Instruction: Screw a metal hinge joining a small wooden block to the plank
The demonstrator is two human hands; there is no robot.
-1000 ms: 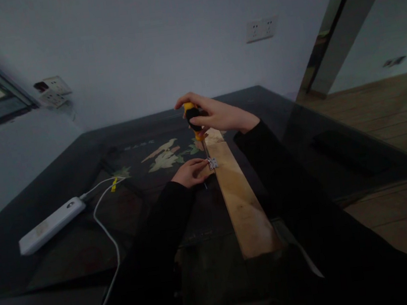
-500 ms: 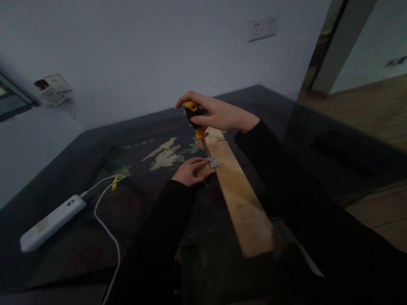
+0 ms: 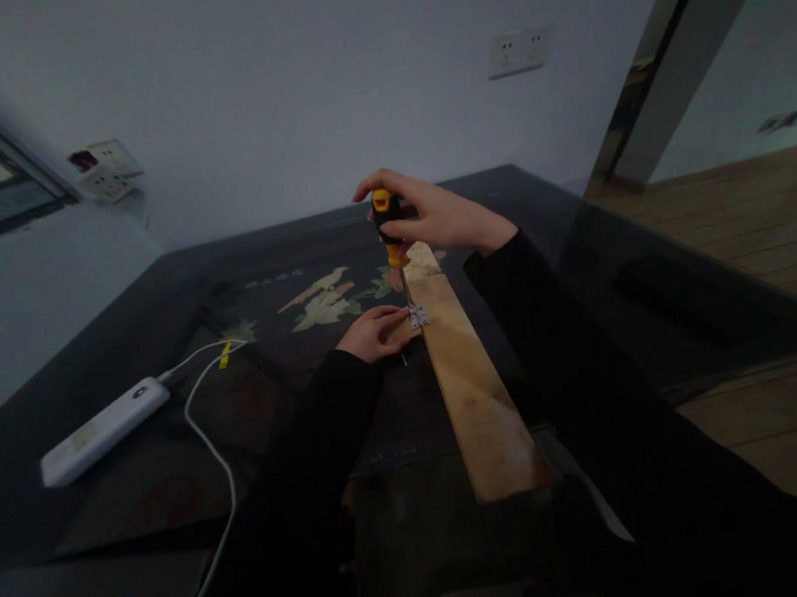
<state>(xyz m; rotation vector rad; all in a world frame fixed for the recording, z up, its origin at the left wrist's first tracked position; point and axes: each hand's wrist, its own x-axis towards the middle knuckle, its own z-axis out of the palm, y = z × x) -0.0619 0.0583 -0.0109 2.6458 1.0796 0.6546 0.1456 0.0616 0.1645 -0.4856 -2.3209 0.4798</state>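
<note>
A long wooden plank (image 3: 473, 391) lies on a dark table (image 3: 119, 355). A small metal hinge (image 3: 417, 316) sits on the plank's left edge. My right hand (image 3: 436, 215) is closed round the yellow and black handle of a screwdriver (image 3: 390, 226), held upright with its shaft pointing down at the hinge. My left hand (image 3: 372, 333) rests on the table beside the plank, its fingertips pinched at the hinge. A small dark screw or nail (image 3: 405, 360) lies just below that hand.
A white power bank (image 3: 102, 431) with a white cable (image 3: 208, 441) lies on the table's left side. The tabletop bears a painted bird and leaf picture (image 3: 321, 301). Wall sockets (image 3: 519, 51) sit behind; wooden flooring (image 3: 774, 308) is on the right.
My right hand and the screwdriver have shifted slightly right and upward, the tool now standing more upright over the hinge. My left hand stays at the hinge.
</note>
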